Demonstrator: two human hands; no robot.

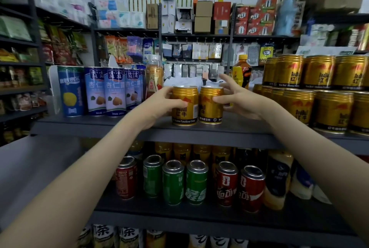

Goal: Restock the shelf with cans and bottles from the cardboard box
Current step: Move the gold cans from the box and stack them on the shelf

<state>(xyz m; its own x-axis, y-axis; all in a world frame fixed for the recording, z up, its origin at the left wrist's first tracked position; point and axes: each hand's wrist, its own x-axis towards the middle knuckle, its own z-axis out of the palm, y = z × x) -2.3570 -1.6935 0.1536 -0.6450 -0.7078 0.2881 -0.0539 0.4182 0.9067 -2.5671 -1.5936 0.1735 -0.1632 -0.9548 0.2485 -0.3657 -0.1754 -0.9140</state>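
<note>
Nearest me: both forearms reach up past the lower tier, where green cans [173, 181] stand upright, not my concern. Above that is the top shelf [119, 125]. My left hand [159, 103] grips the left can [185, 113], thumb across the label and fingers curled round its left side. My right hand [237, 97] is loose: the thumb tip touches the right side of the right can [209, 107], and the other fingers are spread, mostly straight, above and behind its rim, not wrapped. Both cans stand upright, long axis vertical, bases on the shelf near its front edge. They are side by side, touching or just apart; I can't tell which. Key relation: the right can lies left of my right palm, so a thumb push sends it into the left can, away from the stack [319, 91] of matching gold cans to the right, with a bare gap between. My guess is the pair belongs over by that stack. The right hand is nearer it but must wrap its can first. Further back are blue cans [113, 91] on the left and a bottle [153, 77] behind the pair. The box is not in view.
</note>
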